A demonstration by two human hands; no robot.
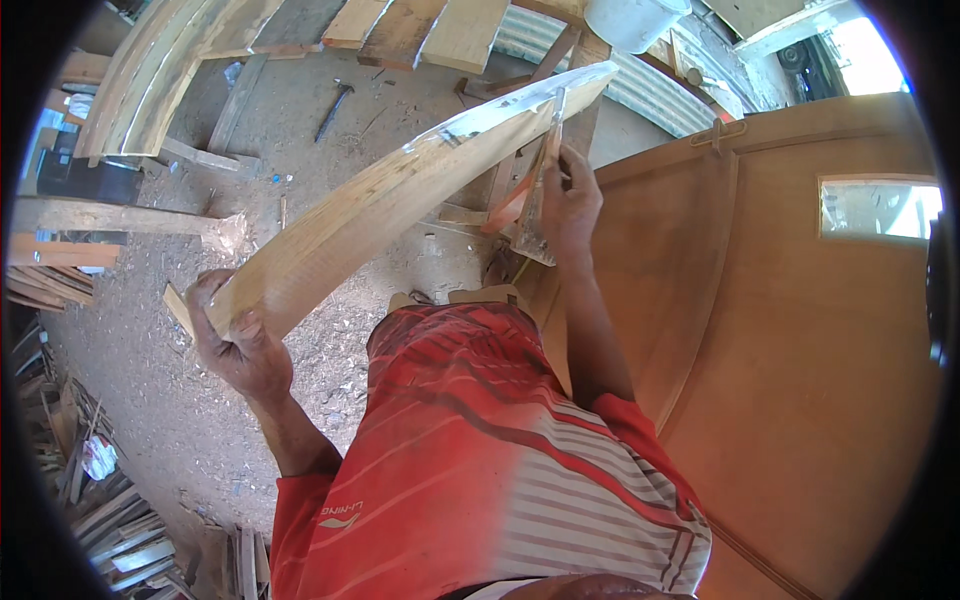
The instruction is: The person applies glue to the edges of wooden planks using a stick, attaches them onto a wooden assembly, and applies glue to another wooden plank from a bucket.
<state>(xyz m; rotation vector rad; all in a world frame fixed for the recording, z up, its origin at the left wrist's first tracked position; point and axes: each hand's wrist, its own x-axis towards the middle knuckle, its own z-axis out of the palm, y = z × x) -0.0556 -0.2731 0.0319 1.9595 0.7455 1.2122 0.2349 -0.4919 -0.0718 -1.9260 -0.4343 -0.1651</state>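
Note:
A long wooden board (360,205) slants up from lower left to upper right in front of me. My left hand (235,335) is closed round its near end, thumb on one side and fingers on the other. A wet-looking white layer (510,105) covers the far part of its upper edge. My right hand (572,205) pinches a thin, pale, stick-like tool (557,115), its tip against the board's edge near the white layer. Beneath that hand is a flat greyish piece (533,228) beside an orange strip (510,205); whether the hand touches them I cannot tell.
A large brown wooden door (770,330) with a small pane stands close on my right. Ahead are several planks (465,35), a white bucket (635,22) and a hammer (333,112) on the ground. Scrap wood (130,530) is piled at lower left. Shavings litter the floor (170,400).

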